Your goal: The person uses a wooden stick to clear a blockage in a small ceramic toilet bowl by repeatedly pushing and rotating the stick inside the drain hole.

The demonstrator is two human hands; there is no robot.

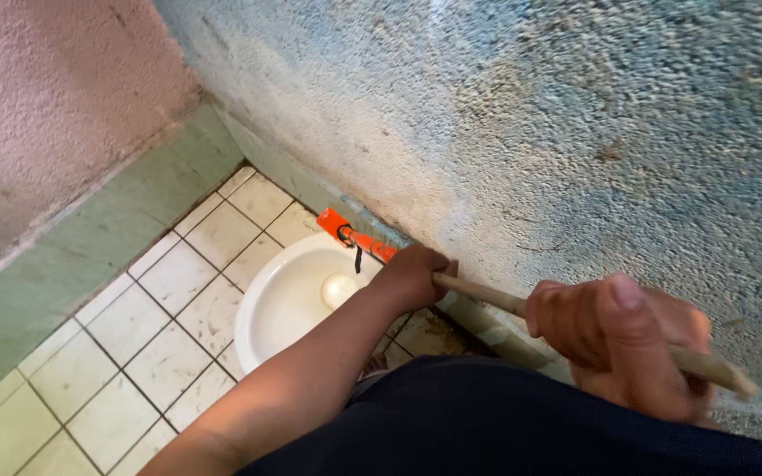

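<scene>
A rough blue-grey wall [575, 115] runs down to a white tiled floor [134, 353], where a white squat toilet bowl [284, 300] sits in the corner. Along the foot of the wall lies a long wooden handle [487, 295] with an orange end [350, 234] beside the bowl. The right hand [628, 339] is wrapped tight around its near end; the left hand [412, 273] is closed around it further down.
</scene>
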